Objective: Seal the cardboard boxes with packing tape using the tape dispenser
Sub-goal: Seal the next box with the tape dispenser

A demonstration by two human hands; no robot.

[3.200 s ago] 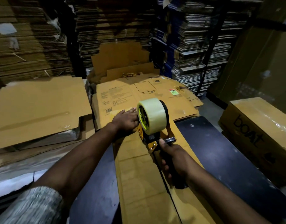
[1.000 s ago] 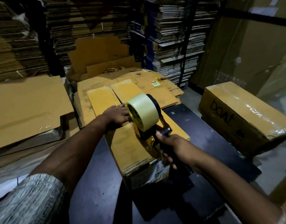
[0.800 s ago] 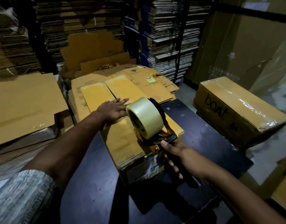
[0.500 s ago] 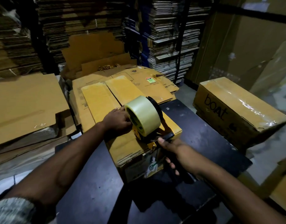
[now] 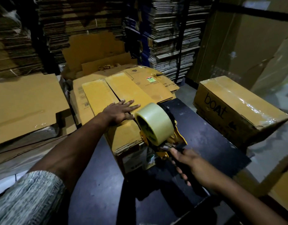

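Nearest the camera, the right hand [image 5: 191,164] is clenched round the dark handle of the tape dispenser [image 5: 162,140], fingers curled under it and thumb along the top. The dispenser's yellow frame sits at the near top edge of the cardboard box [image 5: 123,127], and its tape roll [image 5: 153,123] of pale clear tape stands just beyond the grip, tilted up and away from the hand. The frame's front appears to touch the box edge, though blur there makes contact hard to confirm.

Left of the grip and a little farther off, the left hand [image 5: 120,111] lies flat on the box top, fingers straight and spread, pressing the flaps beside the centre seam; it holds nothing. A grey knit sleeve [image 5: 26,200] covers that arm near the camera.

The box rests on a dark table [image 5: 209,135], which extends right of the grip. Beyond that, to the right, a taped brown box printed "boat" [image 5: 234,109] sits tilted. Ahead of the left hand lies a pile of flattened cartons [image 5: 148,80], with another flat cardboard sheet [image 5: 26,103] far left. Farthest away stand shelves of stacked flat cardboard [image 5: 172,46].
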